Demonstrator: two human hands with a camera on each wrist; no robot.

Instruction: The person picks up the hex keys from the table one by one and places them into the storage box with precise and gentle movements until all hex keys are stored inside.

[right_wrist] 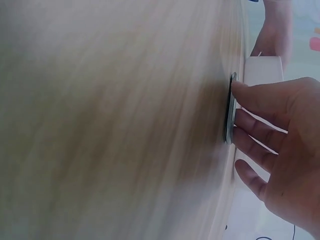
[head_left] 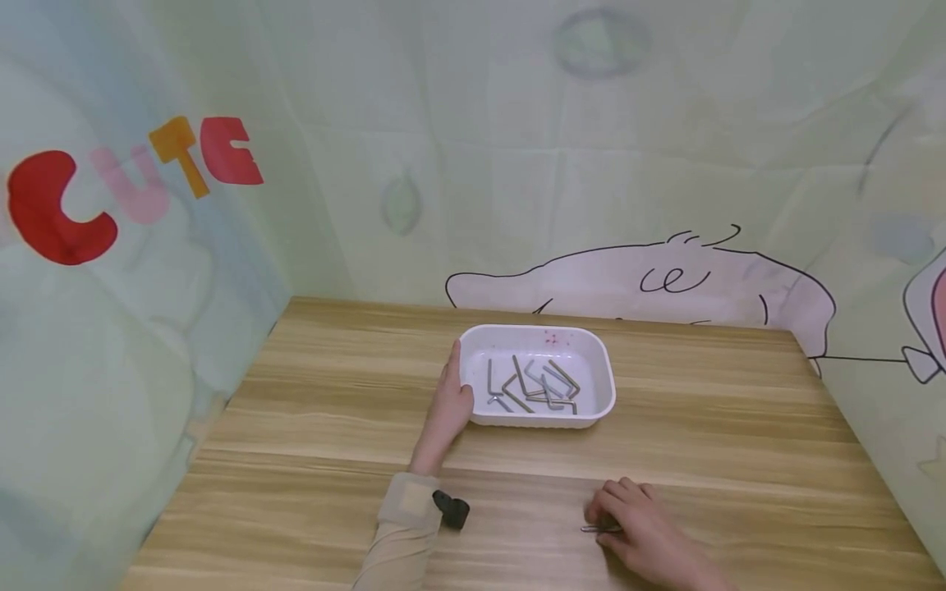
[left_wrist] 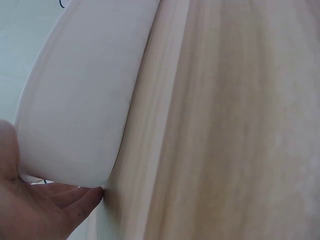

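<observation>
A white plastic tray [head_left: 543, 419] sits on the table holding several L-shaped hex keys [head_left: 550, 392]. My left hand [head_left: 448, 396] holds its left end, fingers along the outer side and thumb at the near corner; the left wrist view shows the tray's wall [left_wrist: 82, 95] beside that hand [left_wrist: 42, 205]. Low on the right, my right hand [head_left: 643, 525] is over the table with curled fingers. Its thumb and fingertips hold a slim metal piece [right_wrist: 231, 110] down at the tabletop. Only one silver end of that piece [head_left: 591, 529] shows from above; its exact kind is hidden.
The wood-grain table [head_left: 332, 394] ends at a printed cloth backdrop [head_left: 355, 205] behind and on both sides. A small black fitting [head_left: 452, 510] is at my left cuff.
</observation>
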